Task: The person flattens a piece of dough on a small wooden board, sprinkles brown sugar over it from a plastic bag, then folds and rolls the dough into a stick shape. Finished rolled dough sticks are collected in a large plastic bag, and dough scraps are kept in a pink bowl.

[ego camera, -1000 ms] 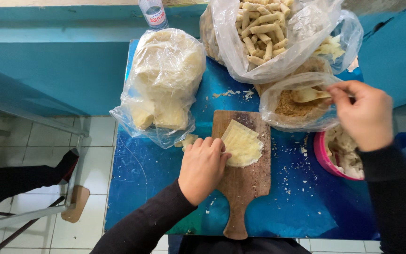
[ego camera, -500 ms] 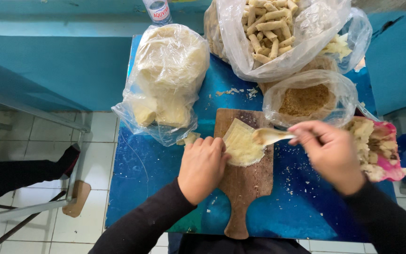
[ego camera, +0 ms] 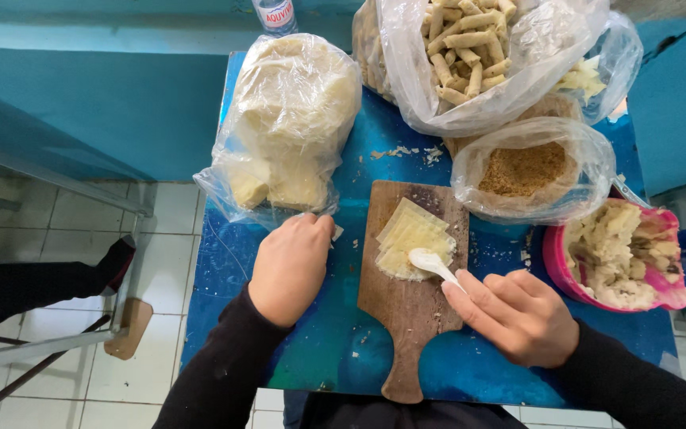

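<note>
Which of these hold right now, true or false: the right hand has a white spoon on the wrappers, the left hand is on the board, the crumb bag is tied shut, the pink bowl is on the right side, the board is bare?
1. The right hand holds a white spoon on the pale wrappers. True.
2. The left hand rests on the wooden board. False: it is off the board, by the bag of dough.
3. The crumb bag is tied shut. False: its mouth is open.
4. The pink bowl sits on the right side. True.
5. The board is bare. False: wrappers lie on it.
</note>
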Demonstrator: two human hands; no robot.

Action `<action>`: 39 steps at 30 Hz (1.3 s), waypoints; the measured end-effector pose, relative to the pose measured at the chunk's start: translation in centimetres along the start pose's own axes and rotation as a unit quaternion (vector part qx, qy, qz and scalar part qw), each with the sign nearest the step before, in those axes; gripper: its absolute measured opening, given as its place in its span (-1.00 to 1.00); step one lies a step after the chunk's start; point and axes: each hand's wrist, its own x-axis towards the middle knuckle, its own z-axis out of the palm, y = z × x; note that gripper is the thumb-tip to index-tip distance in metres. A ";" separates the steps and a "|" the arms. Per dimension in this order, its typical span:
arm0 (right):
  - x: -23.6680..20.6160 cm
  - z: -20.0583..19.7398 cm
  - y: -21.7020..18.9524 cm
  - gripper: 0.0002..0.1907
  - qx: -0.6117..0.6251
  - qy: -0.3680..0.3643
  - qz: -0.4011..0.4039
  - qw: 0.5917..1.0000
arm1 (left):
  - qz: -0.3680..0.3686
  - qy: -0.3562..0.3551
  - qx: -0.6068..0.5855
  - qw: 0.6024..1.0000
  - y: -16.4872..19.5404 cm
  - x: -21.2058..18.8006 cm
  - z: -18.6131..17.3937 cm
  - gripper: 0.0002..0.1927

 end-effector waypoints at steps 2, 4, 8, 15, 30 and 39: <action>-0.6 0.1 0.0 -0.55 -0.028 0.020 0.011 0.999 | -0.001 0.009 0.017 1.000 -0.1 0.1 0.4 -0.83; -1.3 -0.1 0.5 -0.57 -0.056 0.063 0.048 0.995 | -0.008 0.007 0.050 0.999 0.0 0.3 0.8 -0.80; -2.0 -1.2 3.1 -0.74 -0.195 0.077 0.204 0.956 | -0.027 -0.013 0.099 0.995 0.2 1.0 1.3 -0.90; 2.2 -3.0 4.5 -0.67 -0.270 -0.019 0.325 0.906 | -0.013 0.066 -0.239 0.969 1.3 1.7 0.6 -0.89; 4.4 3.0 0.5 -0.79 0.408 -0.027 0.458 0.790 | -0.123 -0.185 -0.699 0.680 3.8 1.2 4.9 -0.73; 4.4 3.1 -0.1 -0.75 0.447 -0.007 0.455 0.770 | -0.088 -0.072 -0.542 0.833 5.3 1.1 2.9 -0.55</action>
